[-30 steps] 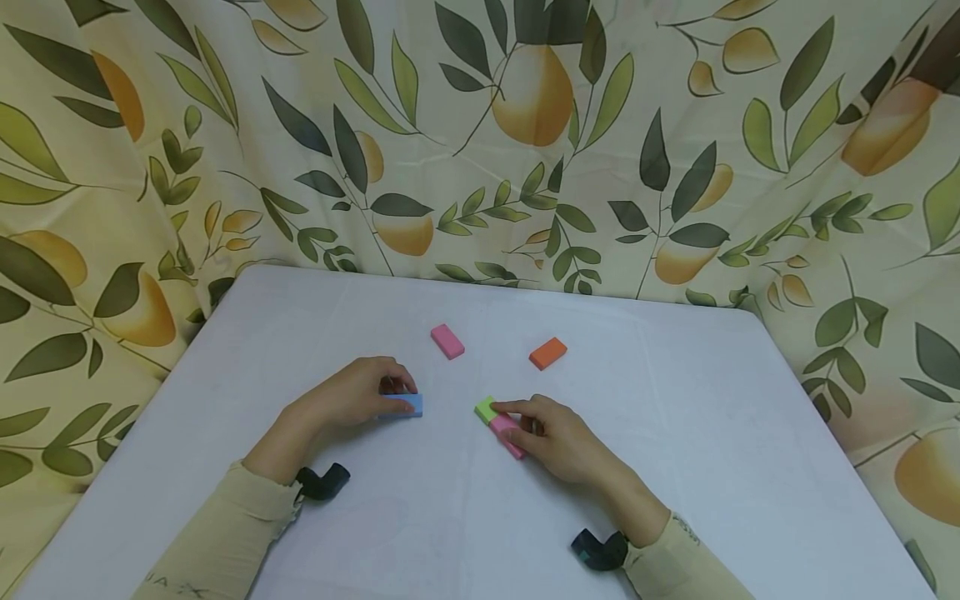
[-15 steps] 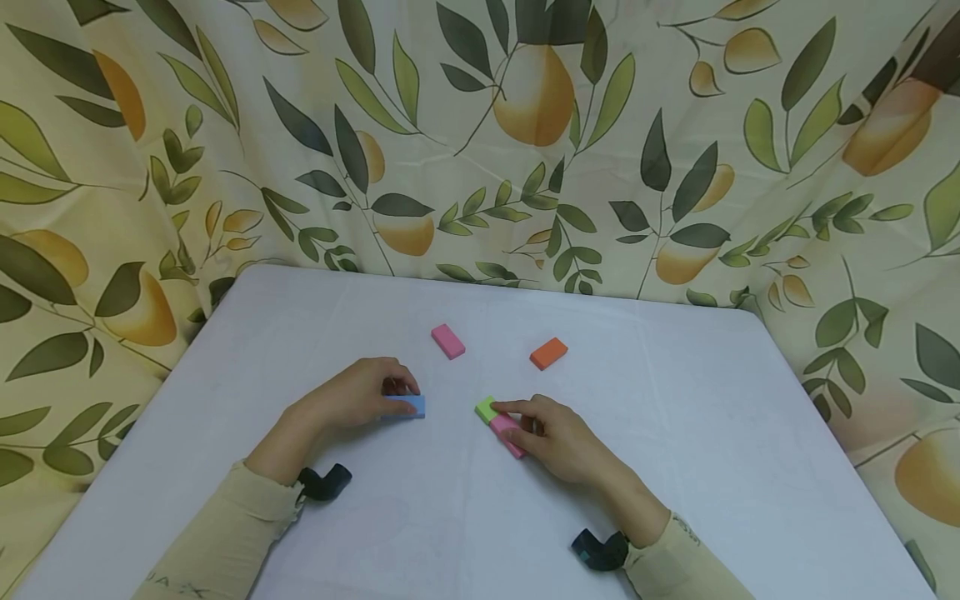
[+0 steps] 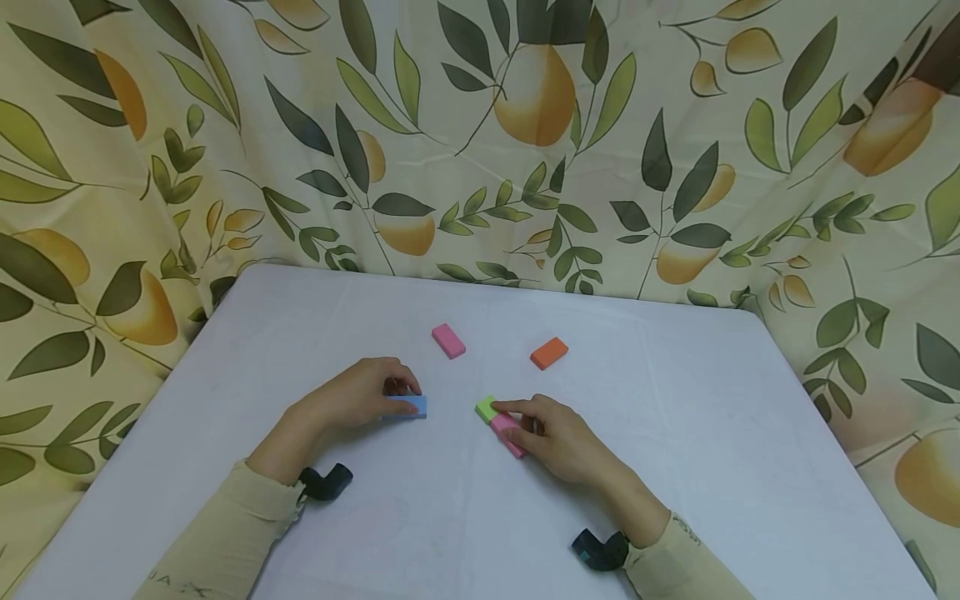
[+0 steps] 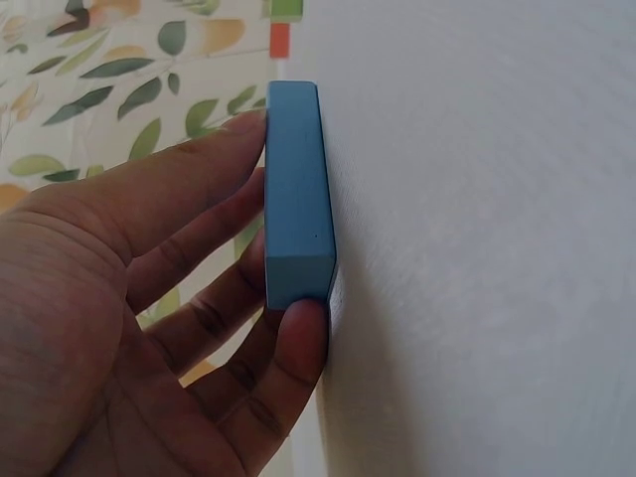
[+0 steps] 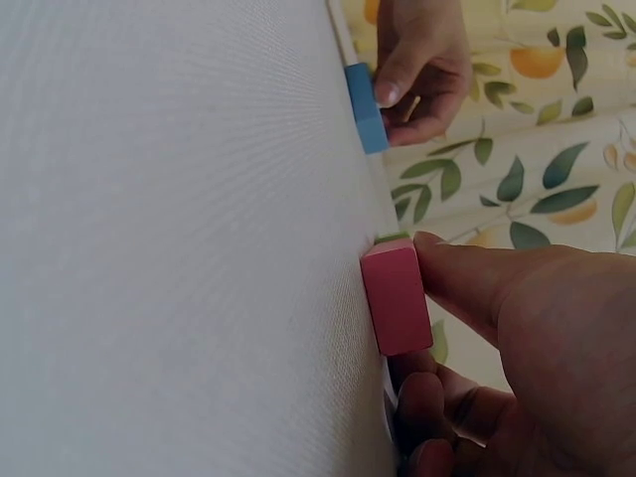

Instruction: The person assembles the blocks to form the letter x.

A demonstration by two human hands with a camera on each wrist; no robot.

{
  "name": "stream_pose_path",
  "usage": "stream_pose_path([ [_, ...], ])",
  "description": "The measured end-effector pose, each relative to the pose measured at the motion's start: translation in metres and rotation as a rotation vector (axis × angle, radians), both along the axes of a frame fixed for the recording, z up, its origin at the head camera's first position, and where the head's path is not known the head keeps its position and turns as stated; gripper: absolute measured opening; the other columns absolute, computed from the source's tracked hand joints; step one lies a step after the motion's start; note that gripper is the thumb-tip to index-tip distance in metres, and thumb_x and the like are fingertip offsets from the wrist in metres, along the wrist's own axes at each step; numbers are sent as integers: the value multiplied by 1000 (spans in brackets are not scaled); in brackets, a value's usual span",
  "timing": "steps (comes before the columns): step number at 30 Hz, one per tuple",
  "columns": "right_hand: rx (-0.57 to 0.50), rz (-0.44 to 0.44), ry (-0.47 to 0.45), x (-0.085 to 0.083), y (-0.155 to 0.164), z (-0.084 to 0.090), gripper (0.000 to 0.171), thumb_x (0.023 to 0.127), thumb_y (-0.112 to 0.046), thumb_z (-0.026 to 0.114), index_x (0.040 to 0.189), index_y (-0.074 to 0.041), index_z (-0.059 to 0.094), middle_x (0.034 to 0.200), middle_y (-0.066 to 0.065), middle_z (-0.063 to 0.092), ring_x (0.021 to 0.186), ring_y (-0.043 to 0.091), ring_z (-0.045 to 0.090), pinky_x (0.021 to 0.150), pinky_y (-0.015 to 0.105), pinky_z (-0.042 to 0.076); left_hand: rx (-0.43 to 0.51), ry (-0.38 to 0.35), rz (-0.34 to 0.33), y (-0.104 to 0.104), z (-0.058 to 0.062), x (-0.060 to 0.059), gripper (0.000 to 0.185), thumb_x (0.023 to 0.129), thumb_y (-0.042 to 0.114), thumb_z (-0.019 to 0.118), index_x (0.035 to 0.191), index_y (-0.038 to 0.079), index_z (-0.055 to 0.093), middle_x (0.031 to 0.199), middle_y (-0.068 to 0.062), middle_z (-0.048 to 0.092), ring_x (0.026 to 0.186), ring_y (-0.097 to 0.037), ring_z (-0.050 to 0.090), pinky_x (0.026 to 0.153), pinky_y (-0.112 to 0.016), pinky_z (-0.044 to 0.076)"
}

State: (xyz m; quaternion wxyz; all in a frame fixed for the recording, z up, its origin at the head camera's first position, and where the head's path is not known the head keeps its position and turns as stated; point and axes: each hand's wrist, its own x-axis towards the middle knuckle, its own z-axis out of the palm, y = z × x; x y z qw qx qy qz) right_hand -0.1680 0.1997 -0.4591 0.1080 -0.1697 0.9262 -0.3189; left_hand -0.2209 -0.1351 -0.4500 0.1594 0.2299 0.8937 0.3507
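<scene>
My left hand [image 3: 367,390] holds a blue rectangular block [image 3: 408,407] on the white table, thumb on one side and fingers on the other. In the left wrist view, the blue block [image 4: 296,179] lies between the thumb and a fingertip at its near end. To the right, my right hand [image 3: 557,437] grips a pink block [image 3: 505,427], which stands end to end with a green block [image 3: 486,408]. The right index fingertip rests at the green block. The right wrist view shows the pink block [image 5: 399,298] between thumb and fingers, mostly hiding the green one.
A second pink block [image 3: 448,341] and an orange block [image 3: 549,353] lie farther back on the white table [image 3: 660,400]. Behind the far edge hangs a curtain [image 3: 480,167] printed with fruit and leaves. Black wrist cameras [image 3: 326,482] sit under both wrists.
The blue block has slid very slightly to the right under my left hand. My right hand and the other blocks stay in place.
</scene>
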Motion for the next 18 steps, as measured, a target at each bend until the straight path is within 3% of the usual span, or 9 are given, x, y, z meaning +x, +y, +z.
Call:
stream_pose_path([
  [18,4,-6,-4,-1,0,-1,41,100,-23,69,136,-42,66,84,-7,54,80,13,52,66,25,39,-2,2,-13,3,-1,1,20,90,25,82,108,23,74,105,7,68,100,-12,62,94,-35,52],
])
